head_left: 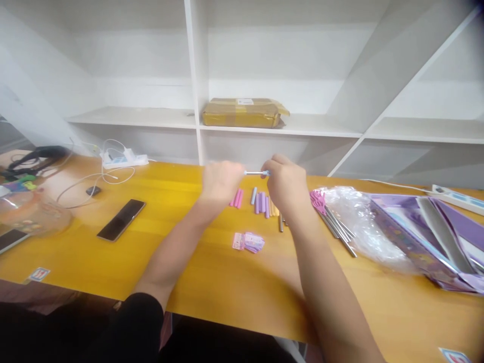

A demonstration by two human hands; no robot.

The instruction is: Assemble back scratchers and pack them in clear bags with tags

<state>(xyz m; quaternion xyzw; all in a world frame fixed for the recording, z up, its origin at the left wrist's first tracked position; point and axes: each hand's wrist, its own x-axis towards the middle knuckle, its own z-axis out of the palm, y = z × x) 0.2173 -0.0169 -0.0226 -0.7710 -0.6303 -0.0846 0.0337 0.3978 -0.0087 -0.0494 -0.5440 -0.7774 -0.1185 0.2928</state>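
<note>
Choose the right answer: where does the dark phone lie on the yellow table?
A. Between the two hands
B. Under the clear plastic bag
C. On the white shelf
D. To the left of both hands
D: the dark phone lies flat on the yellow table, well to the left of the left hand and the right hand.

A yellow wooden table (196,282) fills the lower frame, bearing pastel tubes (260,201) at centre, small printed packets (248,242) below them, metal rods (340,229) and a purple plastic-wrapped pack (423,234) at right, and a dark phone (121,220) and white charger (123,159) at left.
</note>
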